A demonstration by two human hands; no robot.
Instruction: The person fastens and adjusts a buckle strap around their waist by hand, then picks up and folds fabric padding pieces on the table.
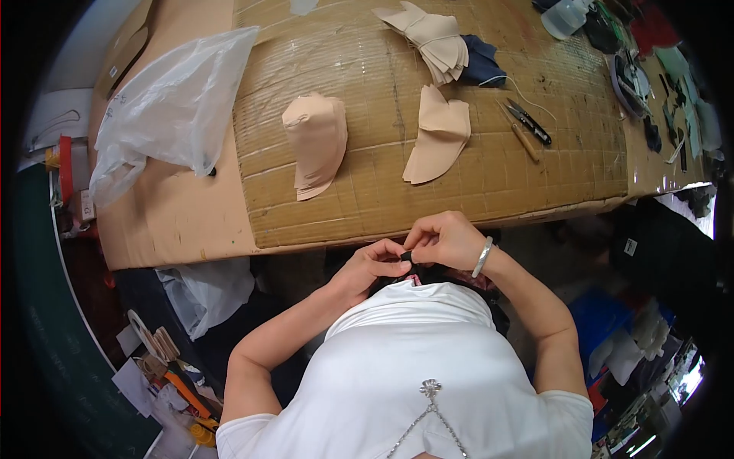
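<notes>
Close to my body, just below the table's front edge, both hands meet over a small black piece (407,258). My left hand (373,266) pinches it between thumb and fingers from the left. From the right, my right hand (447,239), with a bracelet on its wrist, is closed with its fingertips at the same piece. What exactly the black piece is cannot be made out, as the fingers cover most of it. Beyond my hands on the table lie two stacks of beige cut pieces, a left stack (317,145) and a right stack (437,136).
Worn brown cardboard (367,199) covers the table. A tied beige bundle (428,40) rests on dark blue cloth (479,60) at the back. Thread snips (529,122) and a wooden-handled tool (525,142) lie to the right. A clear plastic bag (176,107) spreads out at left.
</notes>
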